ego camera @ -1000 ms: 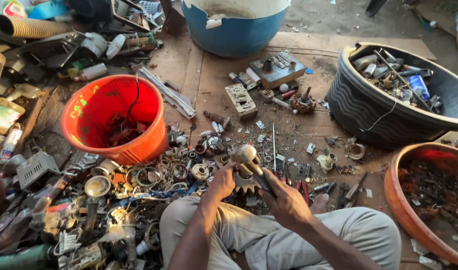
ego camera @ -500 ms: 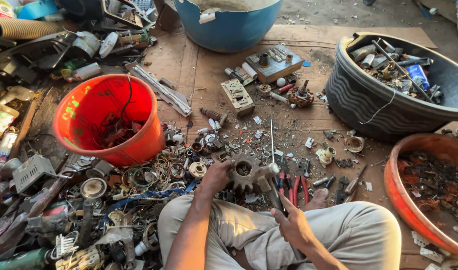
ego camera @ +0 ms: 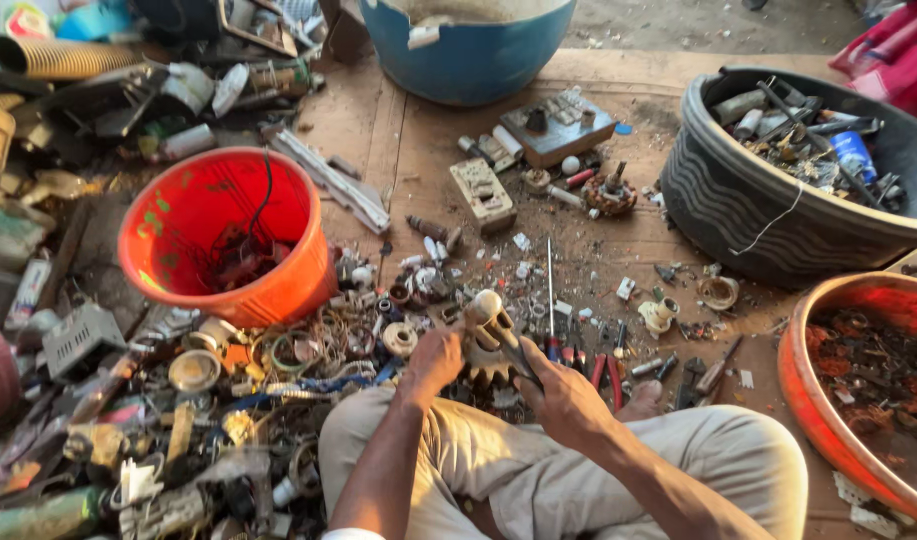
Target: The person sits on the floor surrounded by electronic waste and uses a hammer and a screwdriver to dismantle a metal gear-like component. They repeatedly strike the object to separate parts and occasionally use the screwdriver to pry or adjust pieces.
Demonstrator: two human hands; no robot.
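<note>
I sit cross-legged on a wooden floor among scrap. My left hand grips a toothed metal gear part held over my lap. A hammer with a pale, worn head is in my right hand, its head raised just above the gear part. Both hands are close together at the centre of the view. A screwdriver and red-handled pliers lie on the floor just beyond my hands.
An orange bucket with wires stands at left, a blue tub at the back, a black basin of metal parts at right, an orange bowl of dark scrap at front right. Loose scrap covers the left floor.
The hammer head came down onto the gear part and is now lifted above it again. The left hand kept its hold on the gear part.
</note>
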